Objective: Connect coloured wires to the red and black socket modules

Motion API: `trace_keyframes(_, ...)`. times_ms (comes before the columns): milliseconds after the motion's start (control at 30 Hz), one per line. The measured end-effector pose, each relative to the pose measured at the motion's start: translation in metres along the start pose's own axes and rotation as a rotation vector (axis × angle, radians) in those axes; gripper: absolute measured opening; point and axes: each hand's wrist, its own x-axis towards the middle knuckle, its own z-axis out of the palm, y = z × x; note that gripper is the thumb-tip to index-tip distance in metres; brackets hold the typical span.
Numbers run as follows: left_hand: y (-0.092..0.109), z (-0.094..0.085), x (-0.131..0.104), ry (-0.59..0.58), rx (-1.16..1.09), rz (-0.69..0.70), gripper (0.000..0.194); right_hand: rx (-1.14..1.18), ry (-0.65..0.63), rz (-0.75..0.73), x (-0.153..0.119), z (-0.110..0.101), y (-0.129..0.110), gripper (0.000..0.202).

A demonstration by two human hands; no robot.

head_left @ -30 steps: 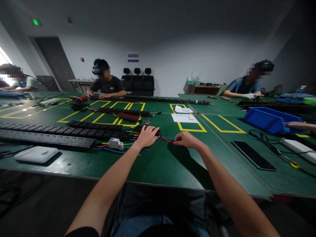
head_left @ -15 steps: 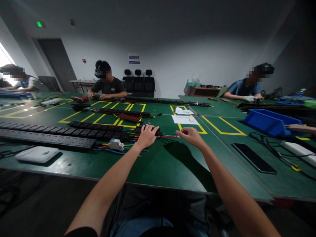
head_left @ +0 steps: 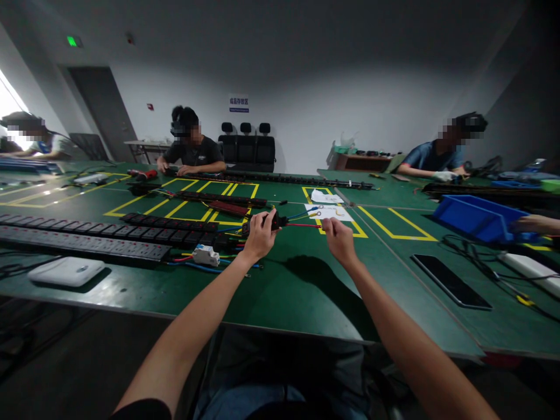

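OK, left hand (head_left: 261, 234) is gripping a black plastic housing (head_left: 275, 220) mid-frame; fingers cover most of it, so full shape can't be told. Right hand (head_left: 339, 238) is clenched on the end of a thin red wire (head_left: 303, 225), which runs nearly straight out of the housing's right side. Blue wire (head_left: 304, 214) and yellow-green wire (head_left: 308, 216) fan out above it, ring terminals at their tips.

Labels: blue-on-white wall sign (head_left: 238, 103), upper centre, reads 成品存放区; smaller line under it too small to read. Print on white paper sheet (head_left: 326, 211), just behind my right hand, is illegible. Logo on white plastic box (head_left: 66, 272), left of frame, unreadable.

Room: green tabletop (head_left: 280, 297) shows between my forearms down to its near edge, lower frame. Black socket strips (head_left: 175, 234) and white breaker (head_left: 205, 255) bound the left, black phone (head_left: 450, 281) and blue plastic bin (head_left: 470, 219) the right.
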Motion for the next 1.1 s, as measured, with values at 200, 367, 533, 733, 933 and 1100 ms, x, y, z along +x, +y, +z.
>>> trace_keyframes(200,-0.002,-0.003,0.000,0.019,-0.111,0.046,0.064,0.586,-0.324,0.437,-0.012,0.032,-0.002,0.065)
trace_keyframes(367,0.002,-0.006,0.000,0.000,-0.156,0.086,0.065,0.766,-0.639,0.595,-0.021,0.039,-0.008,0.066)
trace_keyframes(533,0.007,-0.011,0.002,0.034,-0.046,0.031,0.063,0.751,-0.559,0.592,-0.011,0.027,-0.003,0.062)
trace_keyframes(733,0.013,-0.015,0.004,-0.014,0.135,-0.007,0.060,0.635,-0.205,0.585,0.008,0.003,0.007,0.058)
trace_keyframes(933,0.013,-0.011,0.005,-0.056,0.173,-0.004,0.058,0.414,-0.147,0.388,0.008,-0.006,0.004,0.045)
trace_keyframes(1100,0.009,-0.008,0.004,-0.129,0.215,0.002,0.057,0.213,-0.094,0.205,0.006,-0.004,0.003,0.042)
